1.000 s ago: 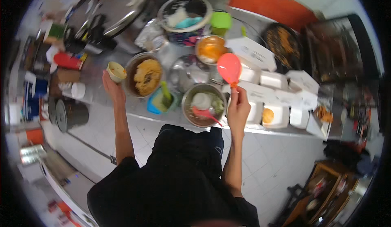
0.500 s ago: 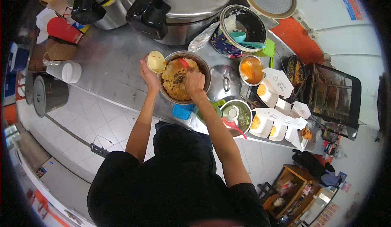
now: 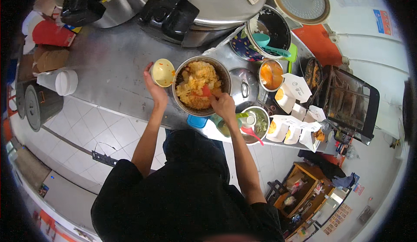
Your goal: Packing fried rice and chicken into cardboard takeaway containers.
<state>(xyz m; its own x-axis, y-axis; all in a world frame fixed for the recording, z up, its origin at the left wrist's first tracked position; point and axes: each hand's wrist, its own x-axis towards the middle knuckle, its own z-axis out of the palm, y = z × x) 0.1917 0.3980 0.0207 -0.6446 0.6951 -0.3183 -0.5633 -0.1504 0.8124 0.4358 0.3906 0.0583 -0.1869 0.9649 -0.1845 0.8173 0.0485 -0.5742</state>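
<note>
My left hand [image 3: 155, 89] is closed round a small pale yellow cup [image 3: 163, 73], tilted so its inside shows a few orange smears. Just right of it stands a round metal pot [image 3: 175, 95] holding a heap of orange-yellow rice [image 3: 197, 77]. Over the pot's near right rim, my right hand [image 3: 224, 107] grips a red spatula [image 3: 205, 91] whose blade is down in the rice. Most of the spatula's handle is hidden by my fingers.
Behind are large steel pressure cookers [image 3: 217, 3]. A patterned pot [image 3: 243, 44] with a turquoise ladle [image 3: 273, 48], a metal lid [image 3: 241, 83], a bowl of orange liquid [image 3: 271, 74], a bowl of chopped greens [image 3: 260, 122] and open white boxes [image 3: 297, 90] crowd the right side.
The spatula has moved toward the pot's near right side, and the rice is now heaped up. My left hand has shifted slightly left and nearer with the cup. The view has shifted a little.
</note>
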